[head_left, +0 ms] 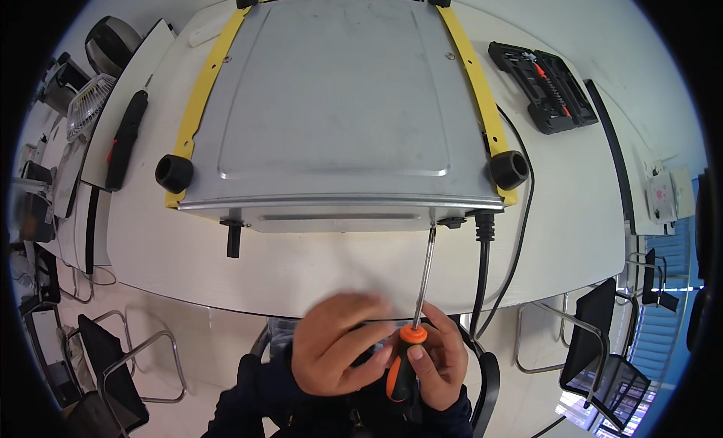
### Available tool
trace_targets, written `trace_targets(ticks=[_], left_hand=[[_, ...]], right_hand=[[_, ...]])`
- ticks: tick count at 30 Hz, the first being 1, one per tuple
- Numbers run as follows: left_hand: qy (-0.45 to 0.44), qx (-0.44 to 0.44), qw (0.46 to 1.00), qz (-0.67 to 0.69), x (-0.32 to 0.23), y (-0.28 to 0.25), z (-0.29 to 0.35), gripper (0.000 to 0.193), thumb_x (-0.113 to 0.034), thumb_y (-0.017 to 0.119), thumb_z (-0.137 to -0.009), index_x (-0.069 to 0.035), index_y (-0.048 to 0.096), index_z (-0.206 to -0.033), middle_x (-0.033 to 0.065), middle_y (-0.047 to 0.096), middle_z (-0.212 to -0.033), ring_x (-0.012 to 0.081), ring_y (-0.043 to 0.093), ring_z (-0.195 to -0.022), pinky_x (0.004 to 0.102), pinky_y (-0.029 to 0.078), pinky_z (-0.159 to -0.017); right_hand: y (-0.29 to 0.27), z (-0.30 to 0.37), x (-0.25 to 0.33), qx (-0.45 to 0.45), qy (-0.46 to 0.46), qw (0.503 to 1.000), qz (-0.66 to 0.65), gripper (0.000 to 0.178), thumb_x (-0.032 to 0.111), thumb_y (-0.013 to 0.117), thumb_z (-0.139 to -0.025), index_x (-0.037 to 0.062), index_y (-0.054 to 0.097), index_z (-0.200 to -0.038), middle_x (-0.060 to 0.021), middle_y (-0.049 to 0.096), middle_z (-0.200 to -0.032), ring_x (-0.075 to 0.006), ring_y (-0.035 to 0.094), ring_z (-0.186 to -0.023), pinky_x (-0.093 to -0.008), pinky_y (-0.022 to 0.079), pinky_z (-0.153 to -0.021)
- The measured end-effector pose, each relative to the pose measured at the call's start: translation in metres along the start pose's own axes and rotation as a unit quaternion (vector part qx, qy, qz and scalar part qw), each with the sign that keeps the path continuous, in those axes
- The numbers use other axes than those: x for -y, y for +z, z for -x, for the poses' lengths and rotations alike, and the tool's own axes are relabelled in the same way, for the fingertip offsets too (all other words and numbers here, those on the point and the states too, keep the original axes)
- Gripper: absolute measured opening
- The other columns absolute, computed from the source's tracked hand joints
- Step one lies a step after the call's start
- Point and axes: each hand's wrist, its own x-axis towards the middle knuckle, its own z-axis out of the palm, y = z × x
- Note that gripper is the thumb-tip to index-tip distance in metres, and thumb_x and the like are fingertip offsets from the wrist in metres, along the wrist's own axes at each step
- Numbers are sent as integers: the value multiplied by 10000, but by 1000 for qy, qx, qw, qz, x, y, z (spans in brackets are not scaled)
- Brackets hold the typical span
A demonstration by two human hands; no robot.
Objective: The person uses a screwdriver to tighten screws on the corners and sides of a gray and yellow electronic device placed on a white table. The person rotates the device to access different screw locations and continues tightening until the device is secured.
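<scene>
My right hand [440,363] is wrapped round the orange-and-black handle of a screwdriver [424,276], near the front of the table. Its long metal shaft points away from me, and the tip meets the lower rear edge of a grey metal appliance [331,99], beside a black fitting. The appliance lies with its flat panel upward, framed by yellow strips with black feet [175,173] at the corners. Just left of the screwdriver handle is my left hand [339,347], slightly blurred, fingers apart and bent toward the handle. Nothing shows in its grasp.
A black power cord [483,272] runs from the appliance over the table [572,212] edge. A black electric screwdriver [126,140] lies at the left. An open black bit case [544,88] sits at the far right. Chairs [120,363] stand on both sides.
</scene>
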Motion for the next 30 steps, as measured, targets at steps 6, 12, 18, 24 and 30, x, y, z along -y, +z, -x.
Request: trace_targets(ticks=[6,12,18,24,30], left_hand=[[-334,191,874,297,-13,12,63,437,-186,662,-723,6,426,-1037,106,573,-775,167,578,-698,262,453,-633],[-401,245,792,389,-20,16,58,455,-206,632,-754,12,393,-1075,93,583,-808,145,572,-700,227,439,-632],[-426,253,605,623,-12,23,68,303,-189,576,-797,2,466,-1004,92,566,-907,128,543,-760,232,431,-673],[-430,258,652,569,-7,19,69,244,-219,558,-813,1,526,-911,76,581,-880,119,545,-721,225,437,-662],[-265,271,884,272,0,7,56,192,-182,605,-760,4,567,-791,94,601,-763,180,590,-676,259,465,-601]], right_hand=[[-1,0,-9,-6,-21,996,89,422,33,520,-788,-55,359,-1169,-135,587,-817,-181,587,-753,-276,452,-715],[0,1,-9,-12,-31,996,78,423,56,515,-787,-50,360,-1166,-148,582,-811,-195,586,-770,-272,448,-720],[1,7,-19,115,112,972,-172,474,304,366,-835,-102,395,-1077,-170,576,-696,-241,564,-652,-326,438,-700],[-5,5,-23,101,55,988,-103,347,215,398,-848,-103,449,-978,-122,554,-611,-194,546,-648,-300,425,-687],[-8,5,-13,22,66,997,15,292,191,481,-833,-84,500,-930,-79,540,-589,-136,532,-551,-233,420,-588]])
